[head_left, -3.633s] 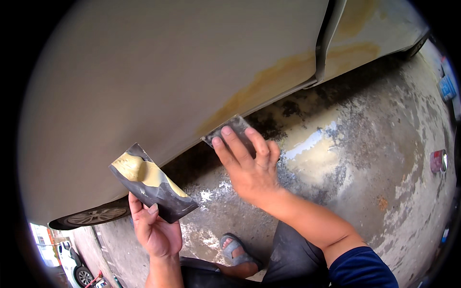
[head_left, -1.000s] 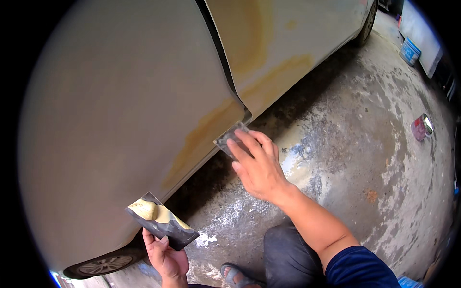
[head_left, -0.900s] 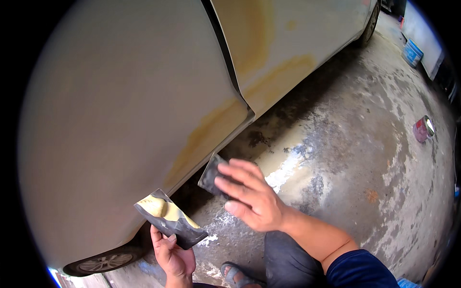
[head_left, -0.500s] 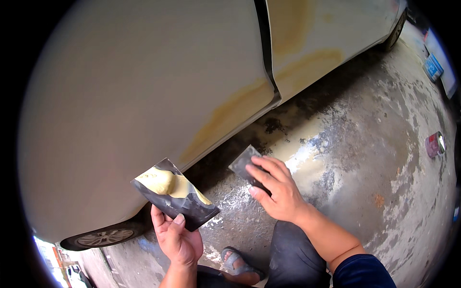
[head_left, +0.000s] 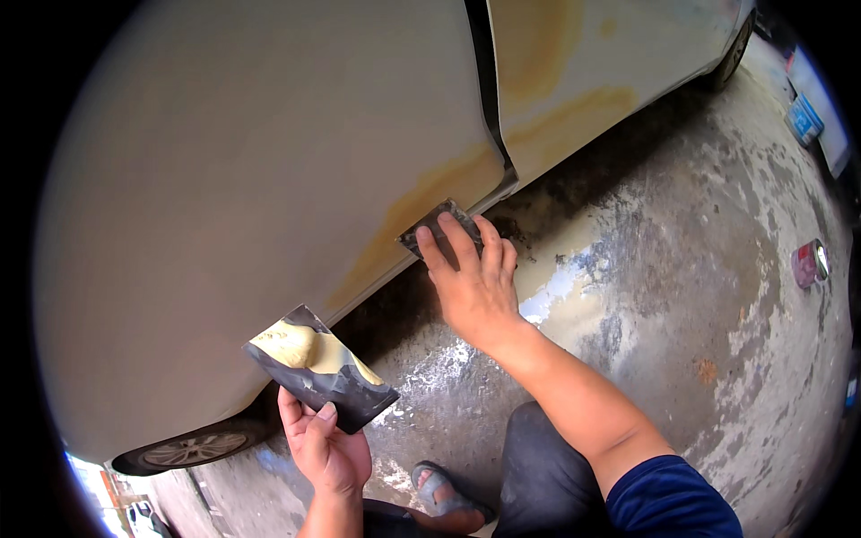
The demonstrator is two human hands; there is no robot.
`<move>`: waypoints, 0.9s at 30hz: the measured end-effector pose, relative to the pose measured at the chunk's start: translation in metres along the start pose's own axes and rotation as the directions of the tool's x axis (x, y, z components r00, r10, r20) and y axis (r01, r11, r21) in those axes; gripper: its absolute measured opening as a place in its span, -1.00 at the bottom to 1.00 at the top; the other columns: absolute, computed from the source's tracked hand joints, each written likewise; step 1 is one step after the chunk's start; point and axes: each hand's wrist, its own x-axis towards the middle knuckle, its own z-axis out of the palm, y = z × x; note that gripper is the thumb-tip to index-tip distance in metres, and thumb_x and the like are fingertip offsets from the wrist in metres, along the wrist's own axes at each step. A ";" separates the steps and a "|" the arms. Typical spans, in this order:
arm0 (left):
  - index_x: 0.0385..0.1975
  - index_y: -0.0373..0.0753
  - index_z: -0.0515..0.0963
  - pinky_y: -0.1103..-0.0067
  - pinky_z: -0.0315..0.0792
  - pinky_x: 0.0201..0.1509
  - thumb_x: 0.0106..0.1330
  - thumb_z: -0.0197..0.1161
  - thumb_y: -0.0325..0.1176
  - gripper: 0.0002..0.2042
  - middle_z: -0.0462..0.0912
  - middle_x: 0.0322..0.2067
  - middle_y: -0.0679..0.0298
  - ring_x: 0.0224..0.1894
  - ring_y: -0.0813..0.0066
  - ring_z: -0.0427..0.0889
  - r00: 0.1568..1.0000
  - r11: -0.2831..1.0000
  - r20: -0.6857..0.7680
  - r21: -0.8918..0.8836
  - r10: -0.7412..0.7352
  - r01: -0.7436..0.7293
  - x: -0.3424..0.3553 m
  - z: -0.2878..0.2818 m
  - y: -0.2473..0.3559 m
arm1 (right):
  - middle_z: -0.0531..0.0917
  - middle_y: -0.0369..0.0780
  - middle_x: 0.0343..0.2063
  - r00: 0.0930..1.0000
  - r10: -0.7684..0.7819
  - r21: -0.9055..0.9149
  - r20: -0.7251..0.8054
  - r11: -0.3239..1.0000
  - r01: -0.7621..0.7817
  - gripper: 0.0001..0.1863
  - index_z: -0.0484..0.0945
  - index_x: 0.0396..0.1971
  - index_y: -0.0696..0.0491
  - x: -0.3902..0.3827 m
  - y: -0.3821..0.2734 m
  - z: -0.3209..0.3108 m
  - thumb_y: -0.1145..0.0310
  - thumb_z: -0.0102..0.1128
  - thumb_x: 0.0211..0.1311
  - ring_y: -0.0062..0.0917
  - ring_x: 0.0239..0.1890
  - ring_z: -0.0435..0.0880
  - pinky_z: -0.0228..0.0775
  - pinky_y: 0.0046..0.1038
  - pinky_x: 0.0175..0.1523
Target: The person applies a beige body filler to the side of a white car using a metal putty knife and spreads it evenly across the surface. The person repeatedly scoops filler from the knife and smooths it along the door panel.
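Near end first: our left hand (head_left: 325, 453) is closed in a light pinch, thumb on the near face of a black plate (head_left: 354, 408), fingers tucked behind. Yellow paste (head_left: 291, 345) sits on the plate just beyond those fingertips, a mound on the left thinning to a smear on the right. We'd want the plate roughly level so the mound doesn't creep, and close to the other hand so pickups are short.

Farther out and to the right, our right hand (head_left: 480, 296) is half open, fingers spread over the back of a dark flat scraper (head_left: 430, 216); thumb hidden, so we can't tell its grip. The scraper's far edge laps the bottom of the car panel (head_left: 269, 179). Looks like contact, can't be sure.

Just ahead of that hand, a tan-yellow patch (head_left: 430, 197) runs along the panel's lower edge. Good practice here, we think: whole blade edge down, even pressure across the spread fingers, low angle, one steady pull. A loaded corner probably leaves a ridge. Go easy at the dark gap (head_left: 484, 85) beyond the fingertips; paste could build up in it.

Past the hands: wheel (head_left: 199, 448) left of the left hand, red can (head_left: 808, 264) on the floor (head_left: 682, 296) well right of the right hand, blue bucket (head_left: 804, 120) farther still.
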 end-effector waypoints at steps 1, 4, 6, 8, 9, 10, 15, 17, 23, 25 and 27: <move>0.21 -0.30 0.25 0.29 0.23 0.36 0.10 -0.01 -0.62 -0.44 0.42 0.17 0.12 0.22 0.24 0.41 1.000 1.000 0.009 -0.001 -0.009 0.009 0.001 -0.001 -0.001 | 0.19 -0.13 0.28 0.998 0.033 0.049 0.050 0.998 -0.036 -0.38 0.33 0.24 -0.05 -0.006 -0.003 -0.006 0.49 0.12 0.09 0.03 0.18 0.21 0.18 0.00 0.11; 0.21 -0.28 0.25 0.28 0.23 0.35 0.11 -0.01 -0.62 -0.44 0.42 0.17 0.13 0.22 0.24 0.41 0.997 0.996 0.007 -0.050 -0.073 0.073 0.001 0.003 0.003 | 0.25 -0.10 0.23 0.986 0.062 0.403 0.152 0.907 -0.120 -0.47 0.37 0.22 0.04 -0.020 -0.018 -0.041 0.41 0.14 0.20 -0.05 0.17 0.28 0.20 -0.09 0.17; 0.22 -0.26 0.25 0.29 0.24 0.35 0.11 -0.01 -0.63 -0.43 0.43 0.16 0.13 0.22 0.24 0.41 0.993 0.988 0.016 -0.096 -0.118 0.119 0.000 0.009 0.004 | 0.31 -0.07 0.19 0.989 0.014 0.809 0.148 0.573 -0.129 -0.51 0.41 0.19 0.10 -0.028 -0.021 -0.073 0.33 0.16 0.26 -0.12 0.15 0.34 0.20 -0.18 0.22; 0.23 -0.27 0.23 0.29 0.24 0.35 0.12 0.00 -0.62 -0.43 0.43 0.16 0.11 0.22 0.24 0.41 0.989 0.983 0.023 -0.104 -0.149 0.151 -0.003 0.014 0.002 | 0.37 -0.04 0.14 0.946 -0.187 0.964 0.263 0.003 -0.268 -0.52 0.45 0.15 0.17 -0.038 -0.029 -0.096 0.30 0.19 0.26 -0.20 0.11 0.42 0.21 -0.27 0.24; 0.24 -0.27 0.21 0.28 0.24 0.35 0.13 0.02 -0.62 -0.42 0.44 0.16 0.10 0.22 0.23 0.41 0.986 0.979 0.054 -0.118 -0.158 0.163 -0.004 0.018 0.003 | 0.41 -0.04 0.12 0.930 -0.241 0.941 0.278 -0.124 -0.314 -0.55 0.52 0.09 0.14 -0.045 -0.033 -0.098 0.32 0.23 0.21 -0.21 0.10 0.44 0.25 -0.26 0.22; 0.26 -0.27 0.19 0.29 0.25 0.35 0.14 0.03 -0.61 -0.42 0.44 0.16 0.10 0.23 0.25 0.41 0.989 0.981 0.067 -0.131 -0.134 0.141 -0.004 0.022 0.002 | 0.41 -0.04 0.13 0.920 -0.227 0.944 0.321 0.162 -0.289 -0.57 0.53 0.07 0.15 -0.049 -0.025 -0.096 0.35 0.22 0.20 -0.22 0.12 0.43 0.25 -0.28 0.23; 0.27 -0.29 0.17 0.34 0.24 0.34 0.19 0.04 -0.63 -0.43 0.43 0.17 0.12 0.22 0.31 0.42 0.998 0.999 0.056 -0.031 -0.011 0.013 -0.007 0.030 0.006 | 0.48 -0.13 0.08 0.962 0.001 0.745 0.272 0.632 -0.212 -0.61 0.61 -0.02 0.06 -0.053 -0.006 -0.099 0.36 0.29 0.10 -0.19 0.13 0.42 0.27 -0.24 0.19; 0.26 -0.30 0.18 0.35 0.23 0.34 0.21 0.03 -0.65 -0.45 0.42 0.17 0.11 0.22 0.32 0.41 0.998 0.999 0.046 0.014 0.033 -0.034 -0.008 0.026 0.001 | 0.48 -0.13 0.08 0.980 -0.027 0.686 0.195 0.718 -0.117 -0.60 0.60 -0.01 0.05 -0.037 -0.011 -0.112 0.36 0.29 0.09 -0.16 0.13 0.41 0.27 -0.22 0.19; 0.27 -0.28 0.19 0.26 0.29 0.31 0.24 0.00 -0.66 -0.46 0.42 0.16 0.13 0.22 0.28 0.42 0.981 0.980 0.141 0.128 0.137 -0.155 -0.008 0.024 -0.004 | 0.48 -0.17 0.06 0.958 -0.223 0.509 0.182 0.855 0.102 -0.64 0.60 -0.05 -0.02 -0.031 -0.040 -0.125 0.34 0.20 0.10 -0.08 0.16 0.33 0.23 -0.10 0.07; 0.28 -0.29 0.17 0.26 0.29 0.31 0.29 -0.04 -0.68 -0.48 0.39 0.19 0.12 0.23 0.27 0.40 0.960 0.963 0.184 0.127 0.211 -0.236 -0.002 0.015 -0.001 | 0.47 -0.16 0.07 0.939 -0.193 0.498 0.283 0.867 0.029 -0.64 0.60 -0.05 -0.02 -0.042 -0.033 -0.116 0.34 0.20 0.10 -0.08 0.16 0.33 0.23 -0.09 0.08; 0.26 -0.21 0.25 0.17 0.23 0.35 0.27 -0.06 -0.69 -0.48 0.36 0.23 0.13 0.26 0.21 0.36 0.836 0.859 0.341 0.133 0.430 -0.495 0.010 0.000 0.009 | 0.45 -0.16 0.10 0.923 -0.100 0.530 0.371 0.839 -0.122 -0.64 0.57 -0.01 0.00 -0.051 -0.022 -0.108 0.35 0.17 0.16 -0.14 0.17 0.37 0.25 -0.14 0.15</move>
